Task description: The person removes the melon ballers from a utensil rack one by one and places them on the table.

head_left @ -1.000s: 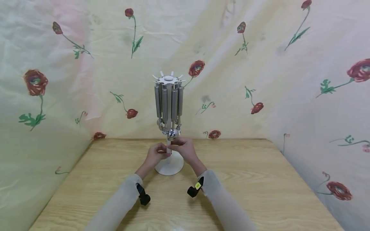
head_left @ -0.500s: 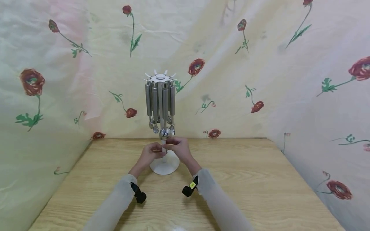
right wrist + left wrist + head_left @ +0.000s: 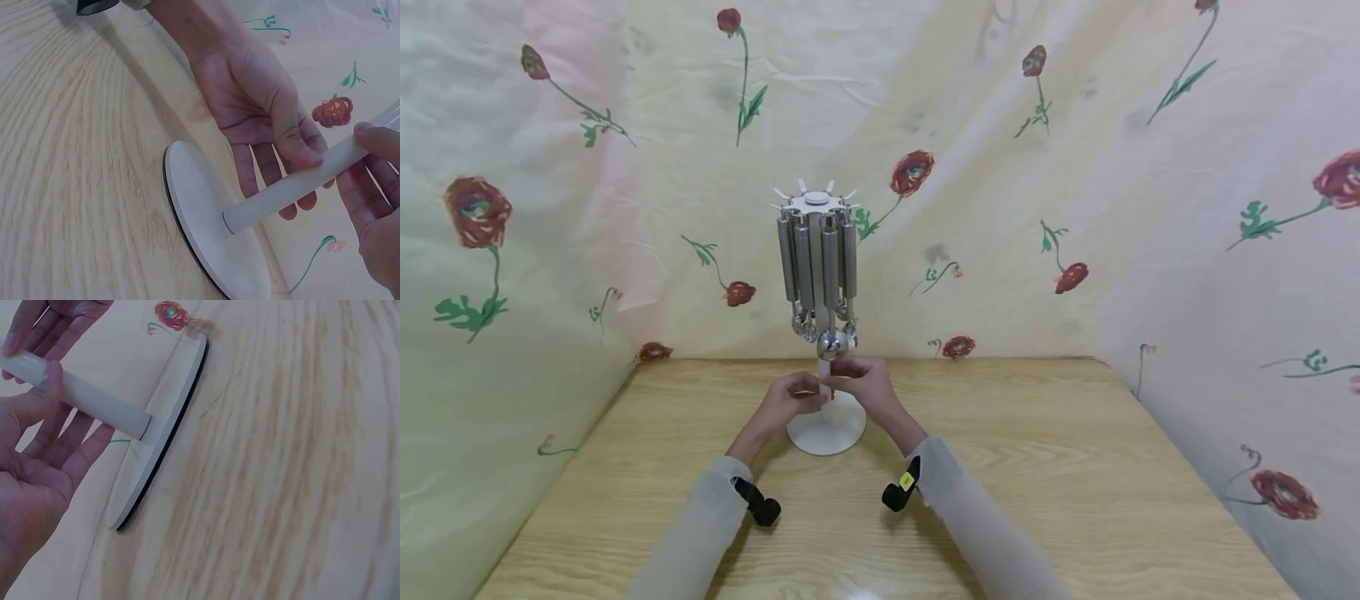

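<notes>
The white stand (image 3: 817,250) rises upright between the two hands, its round base (image 3: 825,435) resting on the counter (image 3: 1075,467) just below them. Its slim white pole (image 3: 265,203) is held by both: the left hand (image 3: 788,398) grips it lower down, nearer the base, thumb on one side and fingers behind, while the right hand (image 3: 872,387) pinches it slightly higher, close beside the left. Directly above the right hand hangs the shiny rounded end (image 3: 832,344) of one metal utensil (image 3: 831,267), with several more utensils around the pole, all suspended from the pronged white top (image 3: 816,200) well above the hands. Behind each hand, nearer the wearer, is a pale sleeve (image 3: 696,517), and a black device (image 3: 765,511) is strapped at each wrist; the right one carries a yellow tag (image 3: 907,481). Beyond the hands and to either side hangs pale cloth (image 3: 970,250) printed with red flowers.
</notes>
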`<state>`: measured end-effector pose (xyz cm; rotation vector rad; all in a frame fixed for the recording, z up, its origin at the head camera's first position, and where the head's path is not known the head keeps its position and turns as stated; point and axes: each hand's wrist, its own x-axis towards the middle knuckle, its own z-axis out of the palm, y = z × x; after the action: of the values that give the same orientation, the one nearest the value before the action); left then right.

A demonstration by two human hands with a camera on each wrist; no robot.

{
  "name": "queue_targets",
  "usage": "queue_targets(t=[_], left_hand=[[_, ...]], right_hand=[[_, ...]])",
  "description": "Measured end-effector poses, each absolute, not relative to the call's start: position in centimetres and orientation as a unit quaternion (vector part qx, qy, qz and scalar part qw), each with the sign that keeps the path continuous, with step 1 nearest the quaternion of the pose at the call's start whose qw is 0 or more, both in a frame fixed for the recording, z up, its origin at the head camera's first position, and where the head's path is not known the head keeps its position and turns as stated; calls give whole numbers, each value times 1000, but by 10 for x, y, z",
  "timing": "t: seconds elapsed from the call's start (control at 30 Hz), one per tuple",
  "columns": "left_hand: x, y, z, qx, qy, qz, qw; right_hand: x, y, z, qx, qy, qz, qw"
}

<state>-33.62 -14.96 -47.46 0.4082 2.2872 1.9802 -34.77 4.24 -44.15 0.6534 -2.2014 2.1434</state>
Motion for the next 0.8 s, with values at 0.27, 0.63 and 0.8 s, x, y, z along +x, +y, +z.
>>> queue_targets(t=[0.27,0.63,0.8], left_hand=[[-334,-153,-475,134,733,664,62],[-336,-145,-475,138,741,655,50],[-336,-144,-474,130,743,654,56]], right_hand=[[-346,43,-434,211,-734,646,-8],[-352,68,-409,270,-775,570,-27],[-354,85,-380,271,-798,539,10]])
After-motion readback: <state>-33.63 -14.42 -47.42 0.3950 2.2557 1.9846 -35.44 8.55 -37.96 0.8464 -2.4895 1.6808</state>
